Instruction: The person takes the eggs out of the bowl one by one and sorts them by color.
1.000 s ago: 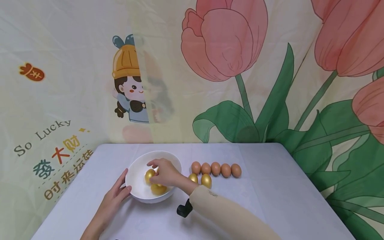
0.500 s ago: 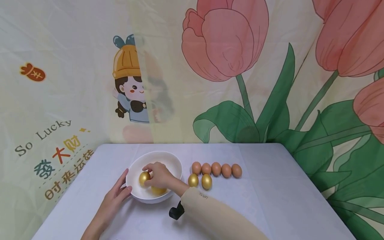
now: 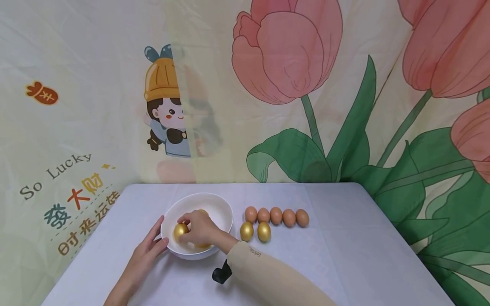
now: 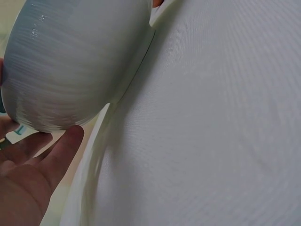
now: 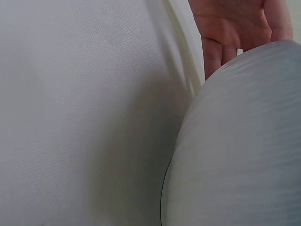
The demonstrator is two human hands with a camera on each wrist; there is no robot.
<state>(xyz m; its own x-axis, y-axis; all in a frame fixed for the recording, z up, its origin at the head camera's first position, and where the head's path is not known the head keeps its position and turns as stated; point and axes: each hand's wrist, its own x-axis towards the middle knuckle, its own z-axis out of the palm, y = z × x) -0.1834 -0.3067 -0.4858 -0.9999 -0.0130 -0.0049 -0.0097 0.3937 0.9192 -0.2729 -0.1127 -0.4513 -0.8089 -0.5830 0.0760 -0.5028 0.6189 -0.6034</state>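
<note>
A white bowl (image 3: pixel 221 209) stands on the left half of the table. Inside it, my right hand (image 3: pixel 200 227) pinches a golden egg (image 3: pixel 180 232) between thumb and fingers, low at the bowl's left side. More golden egg surface (image 3: pixel 203 211) peeks out behind that hand, and another golden patch below it; the hand covers the rest. My left hand (image 3: pixel 145 244) rests against the bowl's left side with fairly straight, spread fingers. In the left wrist view, its fingertips (image 4: pixel 74 134) touch the bowl's outer wall.
Right of the bowl, several brown eggs (image 3: pixel 275 216) lie in a row on the white table (image 3: pixel 325 255). Two golden eggs (image 3: pixel 264 232) sit in front of them. A black wrist-worn piece (image 3: pixel 222 273) hangs under the right sleeve. A printed cloth backdrop (image 3: pixel 214 127) rises behind.
The right hand has moved left and slightly down inside the bowl with the golden egg. Both golden eggs on the table are now uncovered by the arm. The left hand stays put.
</note>
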